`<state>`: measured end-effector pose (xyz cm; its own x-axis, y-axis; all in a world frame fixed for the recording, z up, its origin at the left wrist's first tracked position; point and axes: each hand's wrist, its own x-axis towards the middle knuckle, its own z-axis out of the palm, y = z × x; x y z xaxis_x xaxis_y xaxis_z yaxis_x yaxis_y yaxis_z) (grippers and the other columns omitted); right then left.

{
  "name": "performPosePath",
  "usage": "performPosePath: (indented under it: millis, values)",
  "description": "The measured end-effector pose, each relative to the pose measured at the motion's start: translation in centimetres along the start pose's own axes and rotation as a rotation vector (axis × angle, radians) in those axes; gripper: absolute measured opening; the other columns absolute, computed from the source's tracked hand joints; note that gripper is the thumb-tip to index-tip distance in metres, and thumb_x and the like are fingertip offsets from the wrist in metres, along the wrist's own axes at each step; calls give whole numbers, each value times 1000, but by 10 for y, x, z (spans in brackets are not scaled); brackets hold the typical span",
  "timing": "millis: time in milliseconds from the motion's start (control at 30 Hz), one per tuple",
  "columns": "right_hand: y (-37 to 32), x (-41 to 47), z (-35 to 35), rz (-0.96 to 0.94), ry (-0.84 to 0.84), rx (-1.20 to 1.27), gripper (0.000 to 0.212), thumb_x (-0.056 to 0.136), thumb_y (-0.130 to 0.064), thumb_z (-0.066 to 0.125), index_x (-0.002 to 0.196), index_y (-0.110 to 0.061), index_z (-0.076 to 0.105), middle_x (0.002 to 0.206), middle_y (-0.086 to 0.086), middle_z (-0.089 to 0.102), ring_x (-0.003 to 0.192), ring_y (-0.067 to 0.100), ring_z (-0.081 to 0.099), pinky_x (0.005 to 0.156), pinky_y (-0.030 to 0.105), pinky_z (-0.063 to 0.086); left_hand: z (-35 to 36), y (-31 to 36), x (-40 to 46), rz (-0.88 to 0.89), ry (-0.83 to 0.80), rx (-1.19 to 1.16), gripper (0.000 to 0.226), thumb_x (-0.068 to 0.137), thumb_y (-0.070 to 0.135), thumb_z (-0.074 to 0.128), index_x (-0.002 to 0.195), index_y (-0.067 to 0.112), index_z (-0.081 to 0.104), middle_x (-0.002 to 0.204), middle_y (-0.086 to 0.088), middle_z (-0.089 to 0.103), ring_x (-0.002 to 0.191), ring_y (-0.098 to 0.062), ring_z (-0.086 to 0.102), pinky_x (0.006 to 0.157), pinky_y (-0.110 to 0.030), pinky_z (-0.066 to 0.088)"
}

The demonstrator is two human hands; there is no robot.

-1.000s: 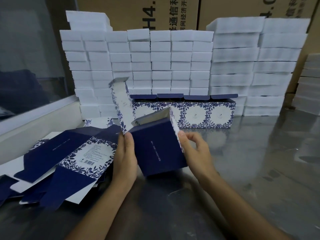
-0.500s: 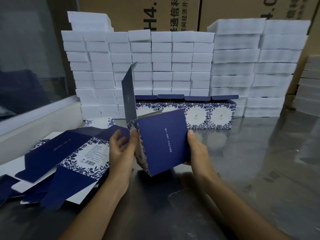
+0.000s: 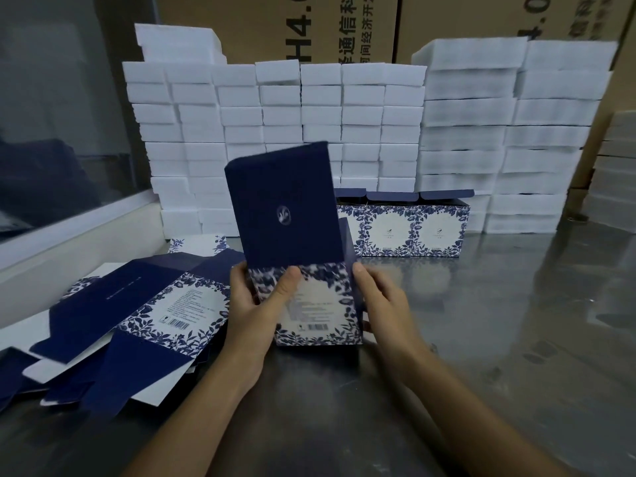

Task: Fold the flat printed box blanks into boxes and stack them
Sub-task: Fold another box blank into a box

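I hold a partly folded blue-and-white floral box [image 3: 320, 311] upright on the steel table [image 3: 499, 339], its barcode face toward me. Its navy lid flap [image 3: 285, 208] stands straight up. My left hand [image 3: 258, 304] grips the box's left edge, thumb across the front face. My right hand [image 3: 382, 301] holds the right side, fingers behind it. A pile of flat printed blanks [image 3: 130, 311] lies to the left. A row of folded boxes [image 3: 413, 225] with raised lids stands behind.
Stacks of white foam blocks [image 3: 309, 125] form a wall at the back, with taller stacks [image 3: 509, 132] on the right. Brown cartons [image 3: 344, 29] stand behind them. A glass partition and white ledge [image 3: 69, 232] run along the left.
The box has been turned: its navy side faced me before, now the floral barcode face does. It stands upright on the table and the lid flap has swung to face me.
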<state>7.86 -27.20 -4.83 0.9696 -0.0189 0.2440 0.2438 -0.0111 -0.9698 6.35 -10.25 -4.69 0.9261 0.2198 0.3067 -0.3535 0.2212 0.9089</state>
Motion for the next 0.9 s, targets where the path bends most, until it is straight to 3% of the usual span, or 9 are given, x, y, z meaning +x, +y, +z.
performPosePath:
  millis: [67,167,300,400,533,600,700,767,900]
  values:
    - [-2,-2,1,-19,-72,14,53,91,-65,49,127,-30,65,119,-10,72,109,6,68,96,35,52,-1,0,0,-21,-2,-23,67,58,61,83,112,34,54,117,4,70,109,-20,67,98,-57,49]
    - [-7,-4,1,-26,-125,64,54,89,-75,47,124,-39,68,118,-19,71,109,-4,65,90,23,50,-1,1,0,-72,5,-74,58,58,71,76,100,35,57,117,0,69,110,-24,67,94,-63,49]
    - [-14,-8,0,39,-182,89,47,68,-88,42,95,-62,71,104,-27,73,94,-10,68,65,5,51,0,3,2,-109,14,-77,48,60,73,71,88,35,60,109,0,72,107,-24,68,96,-65,47]
    - [-16,-7,0,75,-203,133,53,63,-92,41,91,-60,73,103,-20,75,95,-3,71,66,10,54,1,1,4,-106,9,-78,39,62,63,71,79,30,58,104,-6,71,103,-29,67,95,-55,49]
    - [-14,-7,0,58,-154,183,55,70,-81,55,107,-44,74,109,-15,75,99,3,71,81,24,56,6,2,2,-49,15,-17,30,66,53,67,72,30,49,92,-9,58,91,-26,59,80,-48,45]
    - [-11,-3,1,42,-67,154,55,79,-72,56,116,-33,68,110,-12,75,95,0,71,82,28,51,9,1,1,27,42,36,13,73,47,63,81,40,55,105,-5,61,101,-24,62,86,-47,49]
    - [-6,2,1,-97,51,68,33,101,-49,50,128,-31,54,116,-9,69,97,-2,68,83,26,50,13,1,-2,178,7,183,30,88,39,52,110,58,57,122,16,55,116,1,55,94,-26,45]
    - [-5,3,1,-194,77,20,22,105,-40,46,127,-41,50,118,-7,66,102,3,67,88,28,54,14,1,-4,280,-31,362,30,96,39,45,120,55,55,126,22,47,115,15,46,94,-13,35]
    - [-3,3,-4,-331,115,-82,27,104,-43,44,127,-58,43,118,-19,60,108,3,64,92,26,54,12,-2,-7,350,-121,500,39,90,47,49,128,51,45,131,18,41,118,16,42,90,1,33]
